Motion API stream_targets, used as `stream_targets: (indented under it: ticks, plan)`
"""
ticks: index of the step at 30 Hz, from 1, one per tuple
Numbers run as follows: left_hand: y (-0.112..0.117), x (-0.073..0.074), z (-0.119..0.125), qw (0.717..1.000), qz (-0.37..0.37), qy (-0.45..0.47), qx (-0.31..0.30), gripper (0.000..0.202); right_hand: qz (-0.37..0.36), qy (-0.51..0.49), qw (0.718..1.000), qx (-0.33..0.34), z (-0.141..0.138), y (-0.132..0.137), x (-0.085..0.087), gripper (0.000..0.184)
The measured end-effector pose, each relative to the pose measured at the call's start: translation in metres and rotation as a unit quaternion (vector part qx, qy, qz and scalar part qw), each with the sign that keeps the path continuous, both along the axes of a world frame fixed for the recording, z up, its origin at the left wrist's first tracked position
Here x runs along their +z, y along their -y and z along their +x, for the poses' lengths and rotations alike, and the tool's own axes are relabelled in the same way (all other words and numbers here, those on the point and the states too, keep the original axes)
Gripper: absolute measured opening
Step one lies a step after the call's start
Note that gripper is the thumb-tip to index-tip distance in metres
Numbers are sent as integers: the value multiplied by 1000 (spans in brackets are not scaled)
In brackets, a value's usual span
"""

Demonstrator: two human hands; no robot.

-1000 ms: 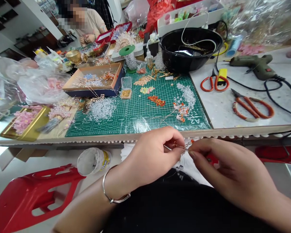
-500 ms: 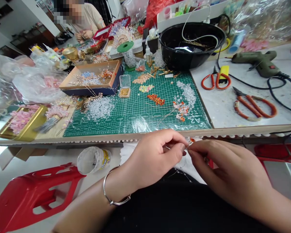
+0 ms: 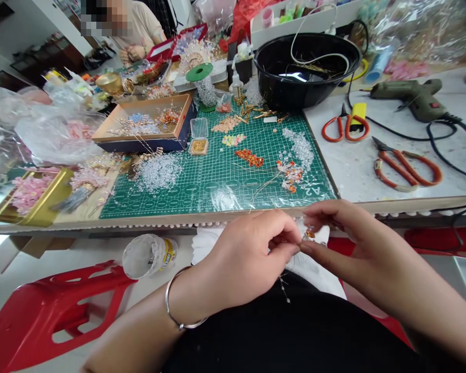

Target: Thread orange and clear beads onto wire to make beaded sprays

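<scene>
My left hand [image 3: 248,254] and my right hand [image 3: 344,235] meet over my lap, just below the table's front edge. Both pinch a small piece of thin wire strung with orange and clear beads [image 3: 308,234], which shows between the fingertips. A short beaded strand [image 3: 283,290] hangs down from my left fingers. A silver bangle [image 3: 174,311] sits on my left wrist. White cloth [image 3: 314,269] lies on my lap under the hands.
A green cutting mat [image 3: 217,176] holds piles of clear beads [image 3: 159,171] and orange beads [image 3: 250,158]. Two orange scissors [image 3: 344,127] [image 3: 406,168], a glue gun [image 3: 411,96] and a black bowl [image 3: 306,67] lie right. A red stool [image 3: 42,316] stands left. Another person's hands [image 3: 134,52] work at the far end.
My right hand has lifted and turned, its fingers now arched over the beaded piece. My left hand has stayed pinched on it. A beaded strand now hangs below my left fingers.
</scene>
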State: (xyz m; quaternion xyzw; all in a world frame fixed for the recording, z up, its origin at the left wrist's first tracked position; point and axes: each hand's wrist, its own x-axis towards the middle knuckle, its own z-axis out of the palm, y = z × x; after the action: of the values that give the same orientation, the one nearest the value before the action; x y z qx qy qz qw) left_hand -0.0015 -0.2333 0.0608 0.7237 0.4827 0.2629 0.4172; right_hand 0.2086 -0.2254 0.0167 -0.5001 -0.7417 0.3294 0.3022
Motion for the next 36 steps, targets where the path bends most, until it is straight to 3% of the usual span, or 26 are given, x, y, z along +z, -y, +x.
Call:
stream_targets:
  ticks: [3, 6, 13, 18, 20, 24, 26, 29, 31, 36]
  plan:
    - [-1, 2, -2, 997, -72, 32, -8, 11, -94, -69, 989, 91, 3, -4, 1, 32]
    - [0, 2, -4, 994, -106, 37, 3, 15, -187, -73, 973, 116, 1, -2, 6, 22]
    - [4, -1, -1, 998, -51, -35, 9, 13, -158, -6, 985, 73, -5, 4, 12, 23]
    - [5, 4, -5, 998, -42, -29, 26, 25, -232, -40, 968, 91, -1, 2, 8, 30]
    - [4, 8, -9, 997, -7, -62, 38, 23, -242, -45, 966, 78, -1, 2, 7, 32]
    - [-1, 16, -13, 971, 182, -143, 68, 20, -239, -51, 967, 75, -1, 4, 8, 33]
    - [-6, 17, -12, 964, 220, -151, 14, 27, -240, -53, 966, 75, -1, 5, 9, 33]
    - [-17, 16, -9, 959, 173, -185, -125, 29, -246, -56, 966, 65, -1, 7, 8, 33]
    - [-23, 15, -7, 945, 159, -224, -177, 23, -248, -54, 966, 58, 0, 7, 7, 32]
    - [-27, 22, 0, 908, 235, -311, -156, 20, -232, -47, 971, 34, 1, 5, 0, 27]
